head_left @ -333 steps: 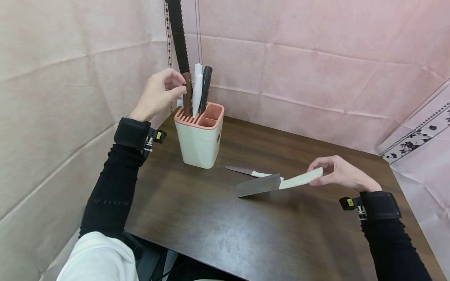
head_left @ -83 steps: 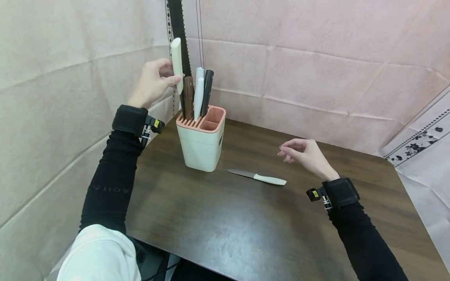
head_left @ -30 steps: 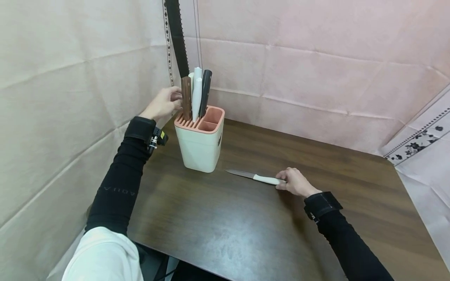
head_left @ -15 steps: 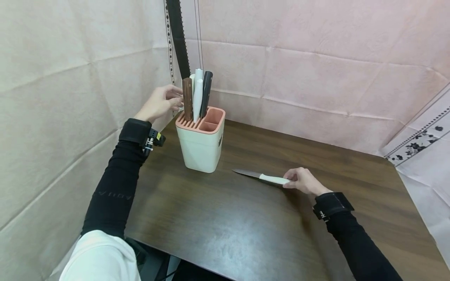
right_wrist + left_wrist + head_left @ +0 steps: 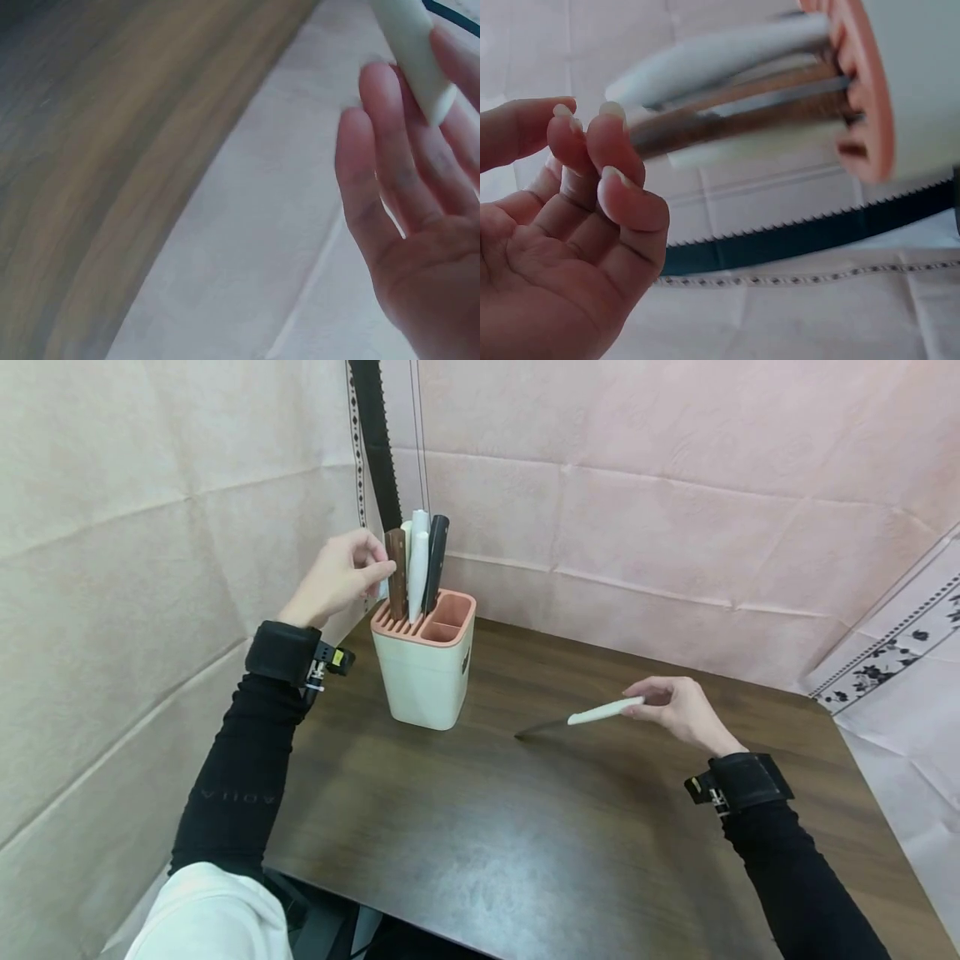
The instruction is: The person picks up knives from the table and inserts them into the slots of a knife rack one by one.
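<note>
My right hand (image 5: 678, 710) pinches the pale handle end of a small knife (image 5: 603, 711) between thumb and fingers. Its handle is raised off the table and the blade slopes down to the left. In the right wrist view the same knife (image 5: 415, 56) shows only its handle. Loosely curled, my left hand (image 5: 333, 575) hovers beside the brown-handled knife (image 5: 397, 572) in the knife block (image 5: 423, 681). In the left wrist view that hand's fingertips (image 5: 634, 196) overlap the brown handle's end; a firm grip does not show.
White (image 5: 418, 568), cream and black handles (image 5: 436, 560) also stand in the block's slots. Pink-rimmed compartments (image 5: 452, 608) are at its right. A brown wooden table (image 5: 480, 827) lies beneath, with pale cloth walls (image 5: 637, 527) behind and at left. A dark toothed strip (image 5: 377, 443) stands behind the block.
Earlier my right hand held a cleaver; my left hand then put it in the block. Since then my right hand has grasped the small knife and lifted its handle. My left hand has risen slightly.
</note>
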Motion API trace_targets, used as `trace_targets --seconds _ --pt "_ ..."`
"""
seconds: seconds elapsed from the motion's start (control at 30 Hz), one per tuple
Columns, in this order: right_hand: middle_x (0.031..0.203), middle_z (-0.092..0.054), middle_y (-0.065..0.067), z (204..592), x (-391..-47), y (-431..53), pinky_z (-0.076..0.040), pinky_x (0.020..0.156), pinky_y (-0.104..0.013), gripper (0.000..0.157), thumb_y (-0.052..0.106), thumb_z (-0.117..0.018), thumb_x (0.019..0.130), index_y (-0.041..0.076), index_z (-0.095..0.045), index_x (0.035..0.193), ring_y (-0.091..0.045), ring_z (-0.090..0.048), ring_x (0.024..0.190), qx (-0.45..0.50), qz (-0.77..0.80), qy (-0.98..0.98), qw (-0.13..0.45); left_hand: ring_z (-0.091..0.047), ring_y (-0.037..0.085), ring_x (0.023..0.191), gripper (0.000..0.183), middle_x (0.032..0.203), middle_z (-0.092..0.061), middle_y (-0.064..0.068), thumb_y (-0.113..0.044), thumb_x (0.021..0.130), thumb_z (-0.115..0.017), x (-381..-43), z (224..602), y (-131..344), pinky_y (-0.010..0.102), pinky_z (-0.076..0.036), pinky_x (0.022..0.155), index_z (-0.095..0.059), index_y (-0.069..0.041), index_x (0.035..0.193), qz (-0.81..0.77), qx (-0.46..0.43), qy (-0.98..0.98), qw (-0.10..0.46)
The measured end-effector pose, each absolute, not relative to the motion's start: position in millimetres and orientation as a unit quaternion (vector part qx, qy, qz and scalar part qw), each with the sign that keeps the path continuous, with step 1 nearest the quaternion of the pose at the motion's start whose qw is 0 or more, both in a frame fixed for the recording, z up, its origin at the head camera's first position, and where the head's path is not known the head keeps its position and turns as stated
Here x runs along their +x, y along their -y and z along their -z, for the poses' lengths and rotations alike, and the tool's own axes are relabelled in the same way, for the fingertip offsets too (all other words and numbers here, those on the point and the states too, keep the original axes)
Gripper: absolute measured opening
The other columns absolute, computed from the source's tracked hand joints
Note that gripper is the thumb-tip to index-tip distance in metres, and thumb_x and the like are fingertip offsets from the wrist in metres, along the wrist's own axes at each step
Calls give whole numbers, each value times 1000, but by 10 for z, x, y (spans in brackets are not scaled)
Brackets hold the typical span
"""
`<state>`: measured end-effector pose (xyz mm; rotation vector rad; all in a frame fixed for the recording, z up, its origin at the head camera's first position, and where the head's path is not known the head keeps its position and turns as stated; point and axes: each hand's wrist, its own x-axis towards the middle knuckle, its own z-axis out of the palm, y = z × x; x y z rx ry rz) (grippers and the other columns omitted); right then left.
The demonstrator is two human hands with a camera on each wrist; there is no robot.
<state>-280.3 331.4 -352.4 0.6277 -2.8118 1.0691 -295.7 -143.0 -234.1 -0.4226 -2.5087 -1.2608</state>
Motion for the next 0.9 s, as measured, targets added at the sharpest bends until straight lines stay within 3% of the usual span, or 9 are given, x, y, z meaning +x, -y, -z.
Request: trace_targets --seconds 0.13,0.33,0.53,0.73,0.9 --pt "87 -73 -19 3366 -2784 -3264 -53 60 -18 30 19 -74 77 9 -68 104 -16 -67 74 198 -397 894 68 -55 28 64 9 69 -53 9 -12 91 -56 -2923 2329 1244 26 -43 54 -55 -4 95 446 -170 867 140" --pt "86 -72 -15 3136 -2728 -3140 -52 59 -15 32 15 -72 78 8 -64 109 -17 -66 69 206 -423 877 94 -59 35 71 12 76 -60 17 -12 90 -57 -2910 2392 944 29 -47 56 -57 -3 98 451 -209 863 90" --pt "87 -71 -11 2884 -2599 -2958 -54 59 -16 31 11 -72 78 2 -63 107 -18 -66 68 211 -430 872 104 -61 27 71 13 84 -65 18 -13 90 -57 -2902 2549 648 35 -50 60 -58 -6 100 429 -255 866 38" --pt "83 -71 1 2758 -2572 -2886 -53 60 -15 30 10 -72 78 1 -63 106 -20 -65 70 214 -440 866 106 -60 21 72 15 84 -67 16 -12 89 -59 -2902 2699 397 33 -51 63 -59 -2 100 408 -321 854 33" --pt "82 -71 -3 2687 -2586 -2803 -52 60 -13 30 9 -72 78 0 -63 105 -22 -65 70 229 -439 862 112 -59 20 72 19 90 -66 14 -13 88 -61 -2876 2780 246 37 -53 67 -58 -2 103 403 -332 853 14"
